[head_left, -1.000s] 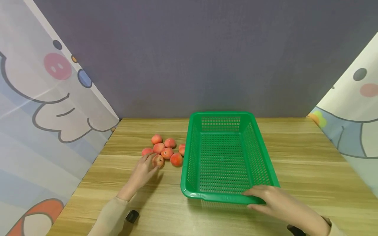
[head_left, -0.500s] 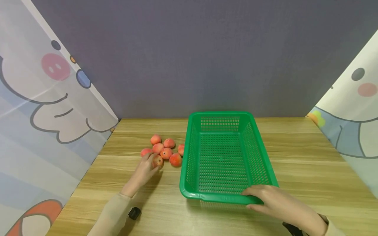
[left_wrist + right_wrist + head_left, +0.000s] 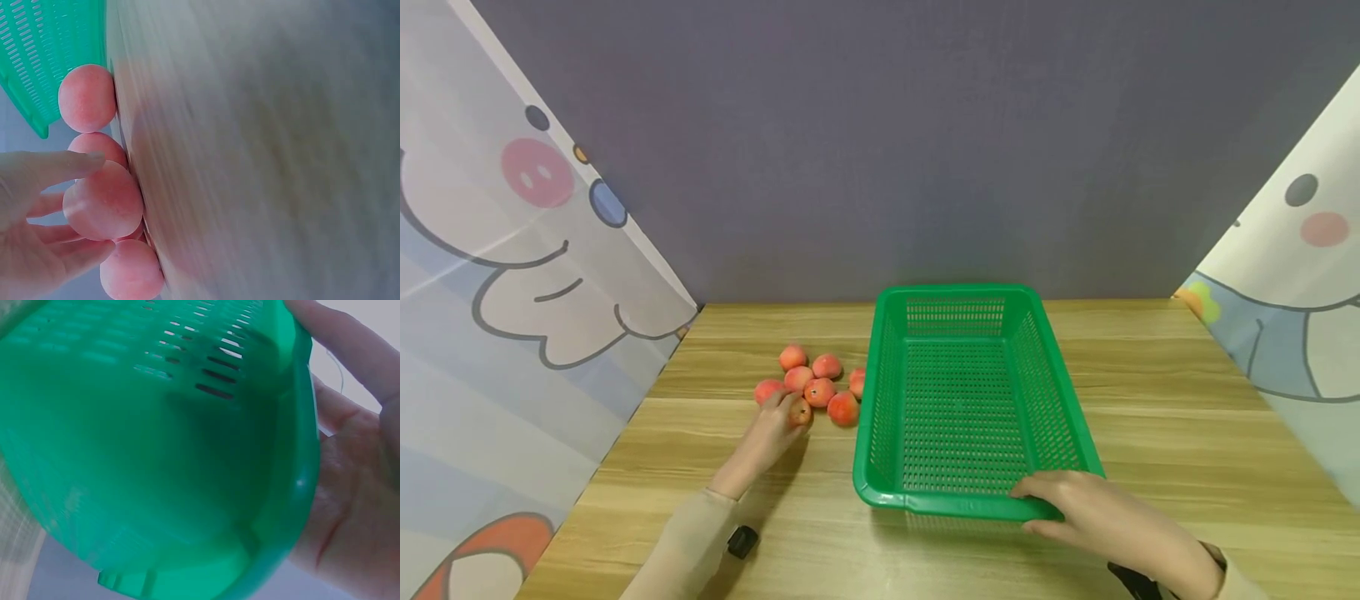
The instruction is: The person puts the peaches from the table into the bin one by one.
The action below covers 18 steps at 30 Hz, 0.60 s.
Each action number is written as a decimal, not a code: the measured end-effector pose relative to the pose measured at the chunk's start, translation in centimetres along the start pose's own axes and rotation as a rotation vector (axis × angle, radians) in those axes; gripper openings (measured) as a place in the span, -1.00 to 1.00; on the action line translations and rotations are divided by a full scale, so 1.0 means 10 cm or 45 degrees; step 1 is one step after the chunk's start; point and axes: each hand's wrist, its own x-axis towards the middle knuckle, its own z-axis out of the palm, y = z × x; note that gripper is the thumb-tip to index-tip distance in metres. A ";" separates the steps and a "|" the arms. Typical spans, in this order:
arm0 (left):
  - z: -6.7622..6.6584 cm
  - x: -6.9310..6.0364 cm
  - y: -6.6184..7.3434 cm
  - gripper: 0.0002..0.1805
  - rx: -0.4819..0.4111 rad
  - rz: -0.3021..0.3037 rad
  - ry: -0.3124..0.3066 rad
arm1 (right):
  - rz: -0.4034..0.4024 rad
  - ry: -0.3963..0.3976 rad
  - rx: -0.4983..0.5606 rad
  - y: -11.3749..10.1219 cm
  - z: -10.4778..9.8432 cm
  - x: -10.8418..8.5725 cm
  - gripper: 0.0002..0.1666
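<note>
Several orange-red peaches lie in a cluster on the wooden table, left of a green perforated basket (image 3: 966,505). My left hand (image 3: 769,435) has its thumb and fingers around the nearest peach (image 3: 801,412). In the left wrist view the thumb and fingers of the hand (image 3: 37,219) touch both sides of that peach (image 3: 103,201), with other peaches (image 3: 87,99) beside it. My right hand (image 3: 1093,510) grips the basket's near right corner; in the right wrist view the fingers and thumb of that hand (image 3: 353,456) are around the rim (image 3: 303,481).
A peach (image 3: 843,408) sits close to the basket's left side. Behind the wooden table (image 3: 1165,400) stands a grey wall (image 3: 925,150). Printed cartoon sheets (image 3: 542,308) hang at the left and right.
My left fingers have closed in around the nearest peach. The right hand keeps its grip on the basket's rim, and the head view has shifted slightly.
</note>
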 end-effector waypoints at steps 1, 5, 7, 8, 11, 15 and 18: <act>0.00 0.00 0.00 -0.64 -0.011 0.002 -0.011 | 0.000 -0.001 0.003 0.00 0.00 0.00 -0.69; -0.01 0.01 0.01 -0.56 -0.051 -0.013 -0.046 | -0.003 0.005 0.008 0.00 0.00 0.00 -0.69; -0.02 0.01 0.01 -0.59 -0.045 -0.030 -0.053 | -0.007 0.008 0.008 0.00 0.00 0.00 -0.70; -0.03 0.00 0.02 -0.61 -0.040 -0.038 -0.058 | -0.008 0.008 0.009 0.00 0.00 0.00 -0.70; -0.04 0.00 0.03 -0.62 -0.017 -0.070 -0.079 | -0.009 0.002 0.017 0.00 0.00 0.00 -0.70; -0.08 0.01 0.05 -0.61 0.028 -0.129 -0.143 | -0.004 -0.012 0.029 0.00 -0.01 0.01 -0.69; -0.15 0.07 0.09 -0.66 -0.153 -0.252 -0.245 | -0.002 -0.022 0.037 0.00 -0.02 0.01 -0.70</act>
